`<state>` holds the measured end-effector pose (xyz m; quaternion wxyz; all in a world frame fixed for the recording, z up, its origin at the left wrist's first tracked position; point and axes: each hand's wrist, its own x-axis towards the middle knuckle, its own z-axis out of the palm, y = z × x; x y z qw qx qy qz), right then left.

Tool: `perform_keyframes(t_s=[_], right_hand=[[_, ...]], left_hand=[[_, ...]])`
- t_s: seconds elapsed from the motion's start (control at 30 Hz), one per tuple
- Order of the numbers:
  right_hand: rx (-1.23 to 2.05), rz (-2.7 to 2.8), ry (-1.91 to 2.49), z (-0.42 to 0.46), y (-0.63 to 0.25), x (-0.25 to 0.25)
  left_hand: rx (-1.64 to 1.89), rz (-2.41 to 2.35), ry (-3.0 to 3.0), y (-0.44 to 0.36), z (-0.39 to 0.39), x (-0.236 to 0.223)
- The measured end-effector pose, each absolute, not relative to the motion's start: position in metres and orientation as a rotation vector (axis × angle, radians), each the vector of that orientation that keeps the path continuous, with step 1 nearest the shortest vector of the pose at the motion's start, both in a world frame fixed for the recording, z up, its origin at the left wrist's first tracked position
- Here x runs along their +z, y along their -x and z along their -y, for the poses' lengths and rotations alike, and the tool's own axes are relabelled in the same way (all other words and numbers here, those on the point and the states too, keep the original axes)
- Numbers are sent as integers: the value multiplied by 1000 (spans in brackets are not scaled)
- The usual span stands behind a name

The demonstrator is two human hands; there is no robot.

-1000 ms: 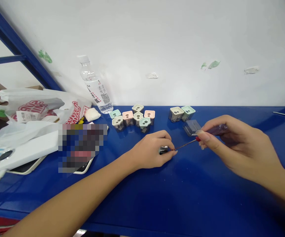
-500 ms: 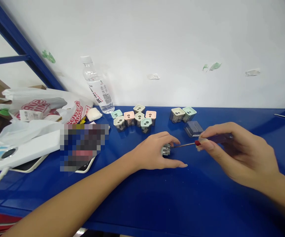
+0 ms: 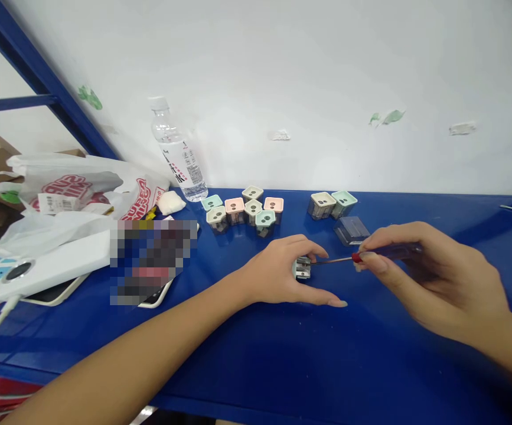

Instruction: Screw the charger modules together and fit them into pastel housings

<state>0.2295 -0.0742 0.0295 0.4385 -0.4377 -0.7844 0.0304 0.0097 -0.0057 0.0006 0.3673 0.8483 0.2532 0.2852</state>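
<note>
Left hand (image 3: 277, 274) half-closed, I pin a small metal block (image 3: 302, 268) on the blue bench (image 3: 256, 354), its thumb side hidden. My right hand (image 3: 442, 277) pinches a screwdriver (image 3: 388, 252) near its red collar, tip at the block. Firm pressure and a level shaft keep that tip seated.

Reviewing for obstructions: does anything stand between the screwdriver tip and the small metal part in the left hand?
Nothing visible does: the screwdriver, held in the right hand, reaches straight to the small metal part held by the left hand.
</note>
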Motion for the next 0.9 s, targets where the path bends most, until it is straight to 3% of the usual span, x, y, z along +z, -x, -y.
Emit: perform_keyframes(t_s=[0.2,0.47,0.73,0.9], right_hand=[[46,2040,1005,75,-231,28],[-302,2293,938,76,-228,46],[-67,2272,1054,78,-222,46],[-286,2304,1050,77,-226,47]], left_hand=[[728,-636,-2179,-10,7,1],[636,-676,-2174,-10,2,-4],[617,-705,-2183,-10,2,-3],[599,-719,-2179,-10,2,-2]])
